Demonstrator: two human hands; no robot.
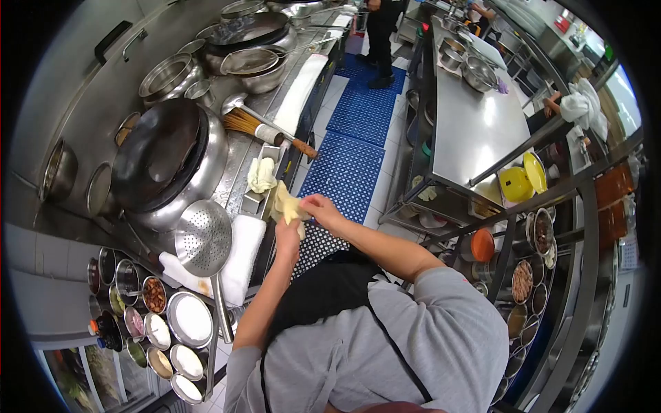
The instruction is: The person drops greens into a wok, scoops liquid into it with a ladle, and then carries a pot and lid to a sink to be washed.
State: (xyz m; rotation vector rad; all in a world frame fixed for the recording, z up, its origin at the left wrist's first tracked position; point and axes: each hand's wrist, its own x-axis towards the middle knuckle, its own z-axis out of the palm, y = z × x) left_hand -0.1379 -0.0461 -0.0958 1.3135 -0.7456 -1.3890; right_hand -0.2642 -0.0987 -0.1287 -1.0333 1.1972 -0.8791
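Note:
In front of my waist, a limp pale yellow cloth point(287, 204) hangs between my two hands, its edges slightly blurred. My left hand point(288, 233) grips its lower part. The fingers of my right hand point(317, 206) are closed on its right side. Just beyond, a crumpled white cloth point(261, 175) lies on a small metal holder at the counter's edge. Left of my hands, a perforated skimmer point(203, 237) rests with its handle towards me, beside a folded white towel point(244, 256).
A large black wok point(155, 155) sits on the range at left. A bamboo brush point(251, 125) and a ladle point(235, 103) lie behind it. Seasoning bowls point(190, 319) stand at lower left. A steel table point(475, 117) is on the right; a person point(382, 34) stands in the aisle.

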